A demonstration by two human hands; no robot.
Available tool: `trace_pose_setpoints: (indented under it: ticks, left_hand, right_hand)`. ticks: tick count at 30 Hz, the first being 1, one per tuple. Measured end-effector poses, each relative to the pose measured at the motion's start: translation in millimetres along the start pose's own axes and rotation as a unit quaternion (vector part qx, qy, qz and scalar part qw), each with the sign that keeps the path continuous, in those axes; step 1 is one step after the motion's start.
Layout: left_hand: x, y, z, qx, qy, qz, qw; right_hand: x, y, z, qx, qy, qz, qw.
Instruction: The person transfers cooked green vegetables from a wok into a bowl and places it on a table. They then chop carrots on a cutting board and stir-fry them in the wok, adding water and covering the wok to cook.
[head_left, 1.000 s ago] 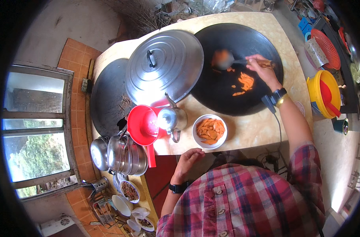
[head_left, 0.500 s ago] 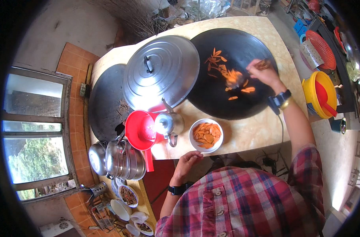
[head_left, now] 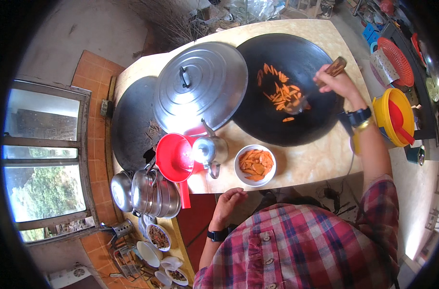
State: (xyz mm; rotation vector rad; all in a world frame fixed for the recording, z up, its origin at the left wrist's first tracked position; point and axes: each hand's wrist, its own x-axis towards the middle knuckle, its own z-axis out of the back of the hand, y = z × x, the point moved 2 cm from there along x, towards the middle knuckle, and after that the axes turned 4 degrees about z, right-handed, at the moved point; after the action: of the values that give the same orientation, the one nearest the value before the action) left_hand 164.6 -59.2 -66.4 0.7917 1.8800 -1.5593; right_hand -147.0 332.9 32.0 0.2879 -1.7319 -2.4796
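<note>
My right hand [head_left: 339, 86] is wrapped round the wooden handle of a spatula [head_left: 337, 66]. Its metal blade rests low in a large black wok [head_left: 306, 53], against a heap of orange carrot slices [head_left: 281, 94]. A few slices lie apart from the heap on the wok's wall. My left hand [head_left: 227, 204] hangs at the counter's near edge, fingers curled in with nothing visible in them. Just beyond it stands a white bowl [head_left: 237, 168] of more orange slices [head_left: 256, 164], apart from the hand.
Left of the wok lies a big metal lid [head_left: 205, 79], partly over a second dark wok [head_left: 130, 115]. A red dipper [head_left: 174, 156], metal kettle [head_left: 212, 150] and stacked metal pots [head_left: 154, 197] stand nearer. A yellow bucket [head_left: 380, 113] is beyond the counter's right edge.
The spatula has drawn right and slightly down through the slices, which now lie in a closer heap. My right hand has shifted right, its wrist turned. My left hand has hardly moved.
</note>
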Motion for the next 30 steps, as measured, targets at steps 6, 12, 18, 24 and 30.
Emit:
trace_pose_setpoints:
  ticks: [6,12,18,24,30]
  left_hand:
    - [6,-9,-4,-0.018,0.019,-0.016,1.000]
    - [8,-5,-10,-0.001,0.021,-0.024,0.999]
    - [6,0,-4,-0.014,0.001,-0.018,1.000]
    - [4,1,-2,-0.003,0.017,-0.037,0.999]
    - [-3,12,2,-0.019,-0.011,-0.009,1.000]
  right_hand:
    - [-2,9,10,0.024,-0.010,-0.036,0.999]
    - [4,-3,-33,0.052,-0.034,-0.010,0.998]
    - [-17,29,9,-0.127,-0.026,-0.009,0.992]
    - [11,-26,-20,-0.031,-0.117,-0.029,0.992]
    - [26,-15,-44,-0.045,0.028,0.177,0.983]
